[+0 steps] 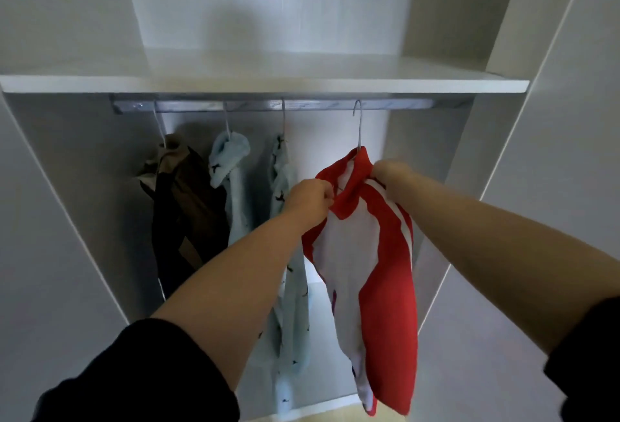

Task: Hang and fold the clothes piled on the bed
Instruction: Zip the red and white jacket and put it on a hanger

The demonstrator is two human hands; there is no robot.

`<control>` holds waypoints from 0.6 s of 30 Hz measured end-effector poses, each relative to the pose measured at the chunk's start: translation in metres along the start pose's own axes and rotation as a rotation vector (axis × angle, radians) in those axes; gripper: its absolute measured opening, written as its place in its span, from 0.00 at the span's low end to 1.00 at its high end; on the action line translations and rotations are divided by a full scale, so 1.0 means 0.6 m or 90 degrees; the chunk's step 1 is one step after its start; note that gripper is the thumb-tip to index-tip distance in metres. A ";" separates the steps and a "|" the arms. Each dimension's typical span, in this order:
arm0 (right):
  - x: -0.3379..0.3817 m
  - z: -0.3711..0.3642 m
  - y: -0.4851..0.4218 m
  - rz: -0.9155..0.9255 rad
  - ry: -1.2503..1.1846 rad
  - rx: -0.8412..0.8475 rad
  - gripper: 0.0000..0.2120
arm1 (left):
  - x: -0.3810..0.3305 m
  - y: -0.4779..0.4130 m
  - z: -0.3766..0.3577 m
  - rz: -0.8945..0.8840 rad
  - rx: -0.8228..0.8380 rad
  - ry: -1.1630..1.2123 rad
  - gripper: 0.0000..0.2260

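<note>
Left hand (310, 198) and right hand (385, 171) are pinched on opposite sides of the collar of the red-and-white fabric jersey (369, 253), which is held between them. Above, slightly nearer the right hand, the thin grey wire hanger (359, 126) is seen rising to the silver metal rail (268, 106) (hook apparently over it). The jersey's long axis falls straight below the hands; only letting go is judged to remain.

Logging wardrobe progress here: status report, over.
Left grip and right grip pinch the red-and-white fabric top at its collar. Its thin metal hanger hooks the silver rail. Pale blue printed garment hangs close beside the left grip.
</note>
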State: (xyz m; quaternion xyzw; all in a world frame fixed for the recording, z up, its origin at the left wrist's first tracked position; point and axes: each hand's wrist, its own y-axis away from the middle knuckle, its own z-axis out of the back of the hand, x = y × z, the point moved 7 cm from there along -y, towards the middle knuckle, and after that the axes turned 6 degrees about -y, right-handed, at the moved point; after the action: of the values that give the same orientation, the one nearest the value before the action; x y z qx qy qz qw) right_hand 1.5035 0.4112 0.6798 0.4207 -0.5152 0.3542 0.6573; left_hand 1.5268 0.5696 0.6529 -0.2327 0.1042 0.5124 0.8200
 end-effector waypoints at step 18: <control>0.002 -0.127 -0.235 -0.034 0.270 -0.082 0.08 | 0.107 -0.217 -0.069 -0.055 0.093 -0.218 0.10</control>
State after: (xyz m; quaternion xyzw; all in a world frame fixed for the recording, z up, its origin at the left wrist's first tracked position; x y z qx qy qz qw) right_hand 1.6595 0.4256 0.6456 0.3073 -0.3756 0.3838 0.7856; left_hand 1.6746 0.5524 0.6263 -0.0862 -0.0104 0.5000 0.8617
